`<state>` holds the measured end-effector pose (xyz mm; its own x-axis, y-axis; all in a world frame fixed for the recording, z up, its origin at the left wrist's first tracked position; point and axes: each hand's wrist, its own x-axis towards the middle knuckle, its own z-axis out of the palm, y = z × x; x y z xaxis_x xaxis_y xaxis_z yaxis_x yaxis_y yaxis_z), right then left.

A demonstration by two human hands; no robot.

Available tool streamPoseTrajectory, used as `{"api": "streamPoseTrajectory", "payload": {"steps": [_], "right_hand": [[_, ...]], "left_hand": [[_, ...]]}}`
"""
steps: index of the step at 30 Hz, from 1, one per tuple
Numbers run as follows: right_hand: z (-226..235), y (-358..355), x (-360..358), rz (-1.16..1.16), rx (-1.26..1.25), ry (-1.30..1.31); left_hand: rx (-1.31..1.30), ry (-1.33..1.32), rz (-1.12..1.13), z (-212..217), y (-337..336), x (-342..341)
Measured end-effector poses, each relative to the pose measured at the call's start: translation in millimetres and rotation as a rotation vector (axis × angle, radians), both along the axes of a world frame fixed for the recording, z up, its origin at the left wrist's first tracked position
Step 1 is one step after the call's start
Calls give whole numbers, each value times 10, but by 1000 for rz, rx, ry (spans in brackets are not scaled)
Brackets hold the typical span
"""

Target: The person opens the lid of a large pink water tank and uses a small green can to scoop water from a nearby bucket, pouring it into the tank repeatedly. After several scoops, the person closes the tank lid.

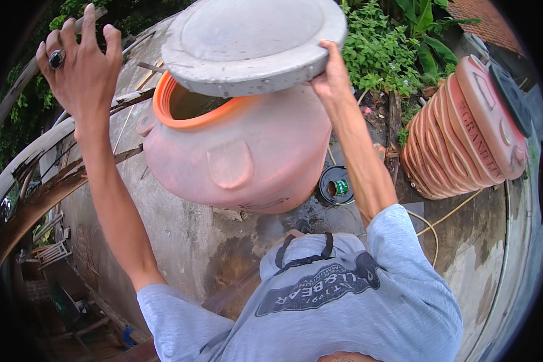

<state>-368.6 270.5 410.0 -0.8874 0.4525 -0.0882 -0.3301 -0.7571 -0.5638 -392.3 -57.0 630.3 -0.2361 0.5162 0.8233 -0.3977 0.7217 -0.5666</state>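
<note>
A large pinkish-orange water tank (235, 158) stands in front of me, its bright orange neck (163, 111) partly uncovered. Over that mouth, tilted and pushed toward the back right, is a grey round lid (241, 30). My right hand (330, 77) grips the lid's right edge, thumb on top and the other fingers hidden beneath. Whether the lid still rests on the tank I cannot tell. Up at the left, my left hand (83, 75) is raised off the lid, fingers apart and slightly bent, with a dark-stoned ring on one. Dark water or shadow shows inside the neck.
At the right stands a ribbed orange tank (449, 142) with a black lid (510, 99). A dark bucket (329, 175) holding a green can (338, 187) sits beside the big tank. A yellowish hose (449, 216) crosses the concrete. Weathered wooden beams (42, 205) line the left; leafy plants (377, 48) grow behind.
</note>
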Motion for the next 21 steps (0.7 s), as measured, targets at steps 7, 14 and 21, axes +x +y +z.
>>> {"api": "streamPoseTrajectory", "payload": {"steps": [7,14,21], "right_hand": [[-84,-905,-573,19,-56,-136],[26,-803,-542,232,272,-203],[152,-527,-581,663,868,-324]], "left_hand": [[-7,-50,174,61,-132,63],[-30,-4,44,56,-213,-131],[-33,-17,4,100,-228,-109]]}}
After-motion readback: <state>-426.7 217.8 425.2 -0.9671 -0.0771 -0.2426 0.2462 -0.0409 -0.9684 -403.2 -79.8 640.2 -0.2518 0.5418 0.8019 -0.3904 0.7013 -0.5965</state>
